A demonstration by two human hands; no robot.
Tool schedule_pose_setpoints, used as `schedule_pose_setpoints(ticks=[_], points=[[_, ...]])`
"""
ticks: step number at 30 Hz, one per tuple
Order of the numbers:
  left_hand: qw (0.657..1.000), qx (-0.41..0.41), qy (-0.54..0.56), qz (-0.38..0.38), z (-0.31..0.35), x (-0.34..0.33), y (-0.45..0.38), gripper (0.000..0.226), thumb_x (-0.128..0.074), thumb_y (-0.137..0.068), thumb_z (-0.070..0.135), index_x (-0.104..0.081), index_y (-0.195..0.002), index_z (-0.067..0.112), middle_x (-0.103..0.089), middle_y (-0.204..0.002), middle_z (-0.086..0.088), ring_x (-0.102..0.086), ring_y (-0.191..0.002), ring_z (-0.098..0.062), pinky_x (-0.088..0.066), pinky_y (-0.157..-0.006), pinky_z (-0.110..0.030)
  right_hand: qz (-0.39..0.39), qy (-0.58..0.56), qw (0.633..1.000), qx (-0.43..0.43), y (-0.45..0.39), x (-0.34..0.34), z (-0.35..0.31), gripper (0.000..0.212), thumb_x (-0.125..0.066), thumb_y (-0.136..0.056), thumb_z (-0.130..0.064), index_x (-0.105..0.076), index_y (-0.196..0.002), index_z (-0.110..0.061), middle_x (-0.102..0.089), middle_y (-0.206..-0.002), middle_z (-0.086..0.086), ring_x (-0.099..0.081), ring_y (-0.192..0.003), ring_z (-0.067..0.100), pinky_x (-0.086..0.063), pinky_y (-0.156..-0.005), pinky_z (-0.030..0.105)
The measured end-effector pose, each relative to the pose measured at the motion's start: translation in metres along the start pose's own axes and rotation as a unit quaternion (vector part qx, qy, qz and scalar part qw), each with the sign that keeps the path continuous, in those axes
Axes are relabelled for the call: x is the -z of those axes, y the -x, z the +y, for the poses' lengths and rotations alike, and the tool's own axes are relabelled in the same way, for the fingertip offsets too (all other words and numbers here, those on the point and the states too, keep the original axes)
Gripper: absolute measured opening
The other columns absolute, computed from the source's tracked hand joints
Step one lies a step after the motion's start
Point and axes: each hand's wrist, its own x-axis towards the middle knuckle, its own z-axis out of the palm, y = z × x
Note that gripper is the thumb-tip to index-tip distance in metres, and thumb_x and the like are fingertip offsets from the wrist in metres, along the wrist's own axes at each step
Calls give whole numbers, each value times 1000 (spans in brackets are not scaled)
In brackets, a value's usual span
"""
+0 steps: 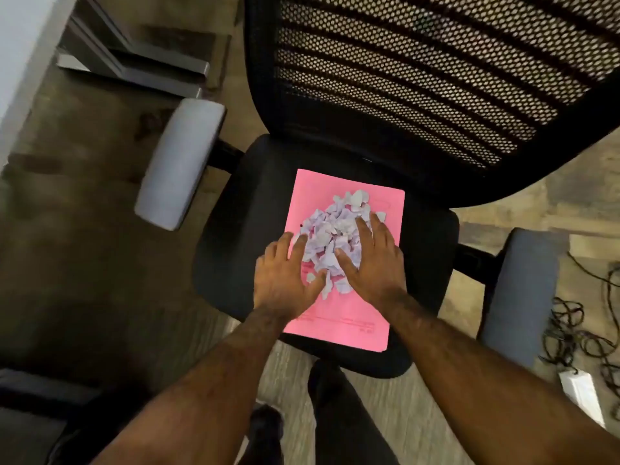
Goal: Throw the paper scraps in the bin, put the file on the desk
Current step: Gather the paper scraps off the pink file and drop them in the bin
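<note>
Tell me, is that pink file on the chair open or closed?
Closed, it seems. The pink file lies flat on the chair seat as one cover, no inside pages visible, with paper scraps heaped on it.

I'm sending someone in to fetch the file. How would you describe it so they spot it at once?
Find the black mesh-backed office chair. Flat on its seat lies the pink file, with a heap of torn white paper scraps on top, cupped between two hands. It is the only brightly coloured thing there.
</note>
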Motion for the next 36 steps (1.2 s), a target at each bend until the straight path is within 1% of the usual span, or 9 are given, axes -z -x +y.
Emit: schedule_pose_setpoints(ticks=[4,9,13,17,21,26,29,32,36], points=[[998,-24,-54,18,10,-20,-31,68,-28,-84,70,-39,-137,28,-47,-143,-7,-51,-121,-31,-49,-88,-50,-8,46,999,-5,-27,-16,8,75,-31,-86,-71,-21,-147,-29,-22,-158,5,-28,-140,31,-40,-103,52],[994,-36,-100,23,19,-43,-60,66,-26,-89,63,-39,-141,25,-45,-145,-10,-51,-122,-34,-54,-82,-49,-6,130,991,25,-56,-28,13,64,-26,-91,-64,-29,-146,-30,-33,-151,11,-36,-131,33,-49,-86,48],[989,-70,-127,38,21,-52,-67,53,-34,-94,51,-47,-132,17,-56,-129,-11,-58,-99,-28,-52,-61,-38,19,136,986,98,-64,-34,15,42,-38,-96,-47,-53,-124,-19,-53,-123,14,-51,-106,32,-52,-63,38],[990,-75,-116,36,20,-58,-69,32,-45,-96,40,-55,-111,14,-59,-102,-7,-55,-79,-24,-37,-44,-27,50,125,981,139,-66,-39,21,37,-37,-97,-41,-58,-96,-10,-58,-92,12,-56,-83,30,-40,-45,30],[994,-71,-78,5,23,-58,-76,26,-51,-96,36,-57,-105,12,-59,-96,-7,-57,-75,-24,-34,-47,-28,83,86,978,173,-71,-37,26,31,-48,-94,-33,-60,-83,-7,-59,-78,11,-58,-71,31,-41,-44,31],[999,-43,14,7,26,-48,-75,17,-55,-94,23,-56,-104,10,-62,-97,-9,-58,-75,-24,-42,-59,-31,109,-24,985,135,-70,-27,30,25,-53,-96,-23,-61,-85,-1,-60,-80,17,-59,-73,34,-52,-52,40],[996,-22,72,47,28,-37,-67,20,-50,-97,25,-58,-99,7,-63,-92,-11,-59,-71,-23,-50,-63,-31,136,-57,983,107,-64,-17,28,25,-53,-96,-19,-61,-84,2,-61,-79,18,-60,-72,34,-54,-57,40],[985,4,133,106,34,-21,-60,44,-30,-98,37,-59,-91,4,-62,-82,-11,-51,-63,-15,-45,-59,-27,160,-96,980,76,-58,-5,23,30,-49,-97,-19,-60,-81,3,-60,-78,18,-59,-70,32,-54,-58,39],[963,67,219,144,38,-2,-51,36,-38,-101,31,-58,-89,4,-64,-82,-11,-63,-68,-21,-58,-63,-34,184,-131,973,46,-52,10,13,31,-45,-99,-20,-58,-81,2,-58,-78,16,-58,-69,28,-53,-60,36]])
